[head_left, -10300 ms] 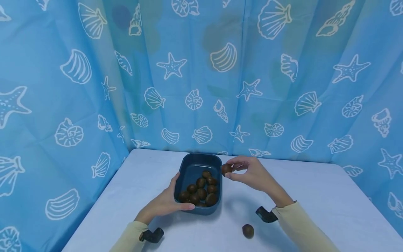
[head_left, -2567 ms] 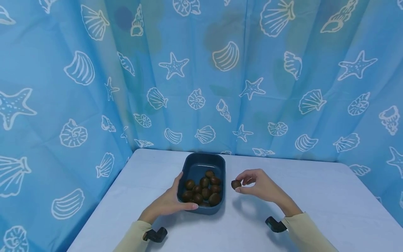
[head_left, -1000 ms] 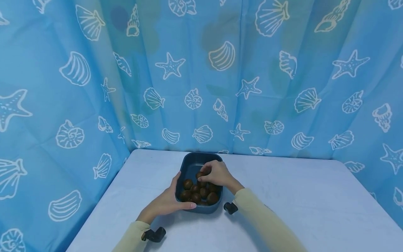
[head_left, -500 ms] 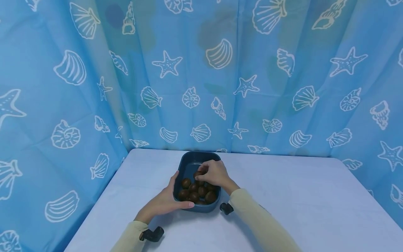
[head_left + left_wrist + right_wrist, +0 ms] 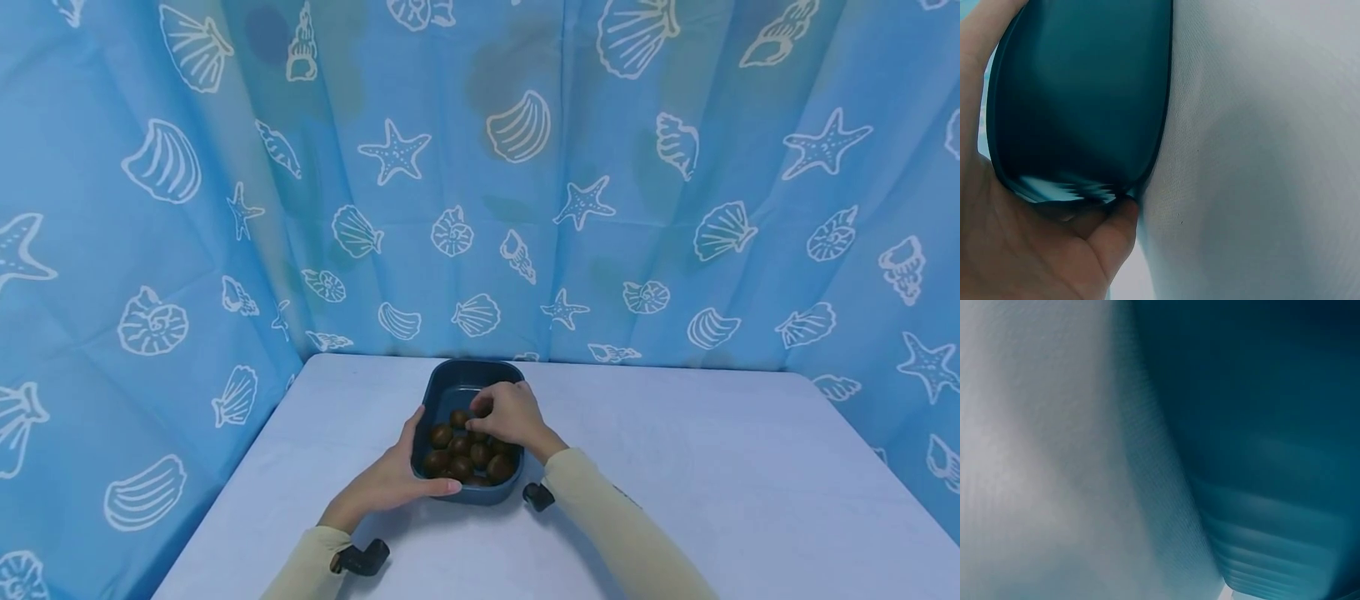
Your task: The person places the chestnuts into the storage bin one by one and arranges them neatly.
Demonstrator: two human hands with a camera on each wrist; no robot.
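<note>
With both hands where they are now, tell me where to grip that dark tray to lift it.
Probably by its two long side walls. The left hand already grips the tray at its near left corner; its rounded rim gives purchase. Bring the right hand off the brown fruits to the free right wall.

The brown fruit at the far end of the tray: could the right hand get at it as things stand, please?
Probably yes: the right hand is over the open tray, fingertips beside that fruit, nothing covering it.
</note>
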